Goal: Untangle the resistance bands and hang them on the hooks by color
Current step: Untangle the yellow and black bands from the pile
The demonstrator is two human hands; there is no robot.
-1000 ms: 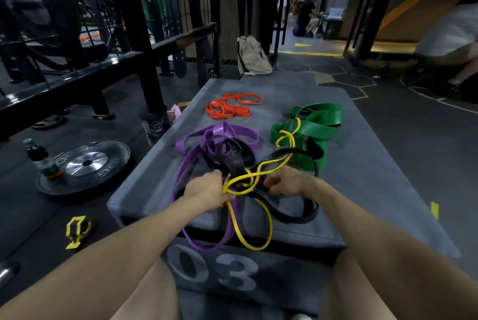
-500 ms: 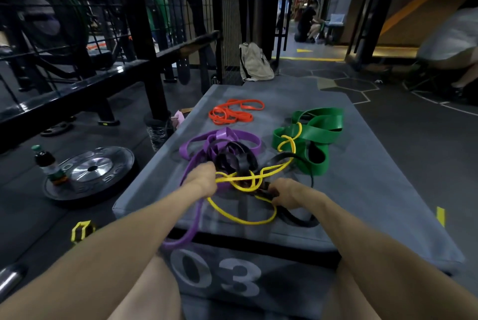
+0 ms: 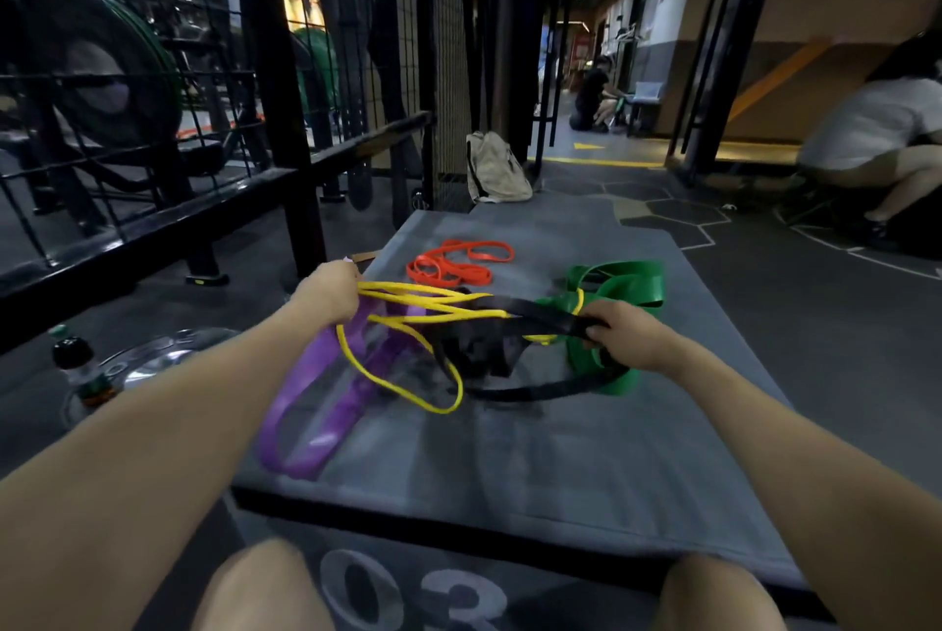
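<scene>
Resistance bands pulled apart in a knot above the grey mat

Left hand point(image 3: 329, 291) clenches the yellow band point(image 3: 408, 299) at far left; right hand point(image 3: 619, 332) grips the black band point(image 3: 540, 319) at right, so the tangle stretches left to right between them. Purple band point(image 3: 306, 401) droops near left, green band point(image 3: 627, 281) lies far right, orange band point(image 3: 453, 266) apart beyond.

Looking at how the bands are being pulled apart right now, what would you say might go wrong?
The left hand pulls the yellow band taut against the black band gripped by the right hand, so the knot may tighten. The yellow band also loops through the green band, which may get dragged along. A slipped grip might snap it back.
</scene>
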